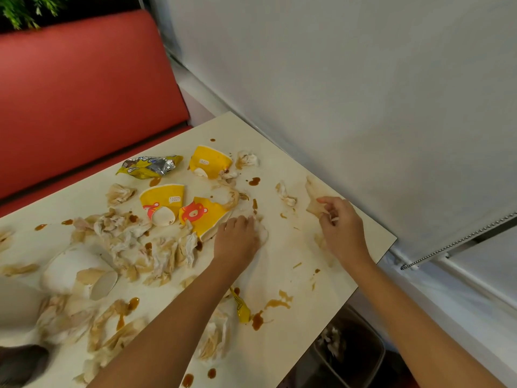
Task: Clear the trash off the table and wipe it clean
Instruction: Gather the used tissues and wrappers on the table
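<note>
While the left grip (237, 239) clutches a tissue (262, 234) (fingers curled), the right grip (340, 222) pinches a napkin (313, 196).

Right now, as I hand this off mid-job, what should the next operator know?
Left grip: fingers curled on a white tissue mid-table.
Right grip: pinches a stained napkin near the wall-side edge.
On the table: three crushed yellow cups, snack wrapper, white cup on its side, sauce packet, soiled tissues, sauce spills.
Bin below the table's edge holds some tissue.
Left: almost all trash, then wiping.
</note>
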